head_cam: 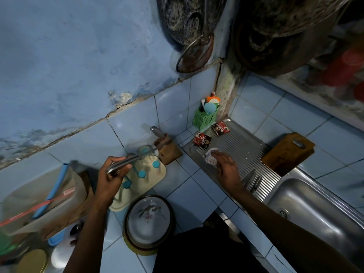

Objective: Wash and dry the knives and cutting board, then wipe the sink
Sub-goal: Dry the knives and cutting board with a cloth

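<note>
My left hand [112, 176] grips a steel knife [126, 161] by its handle, blade pointing right toward the wooden knife block [169, 149], where another knife handle [157, 133] sticks out. My right hand [224, 164] rests on the ribbed drainboard [236, 146] and holds a crumpled checked cloth [211, 155]. Two more knives [253, 180] lie on the drainboard just right of my right wrist. A wooden cutting board [287, 153] leans against the tiled wall behind the drainboard. The steel sink basin [315, 205] lies at the lower right.
A cream tray with blue pegs [141, 174] sits under my left hand. A bowl with a glass lid [147, 223] stands near the counter's front edge. A green caddy [205, 117] and two sachets [202, 139] are in the corner. Pans [189, 26] hang overhead.
</note>
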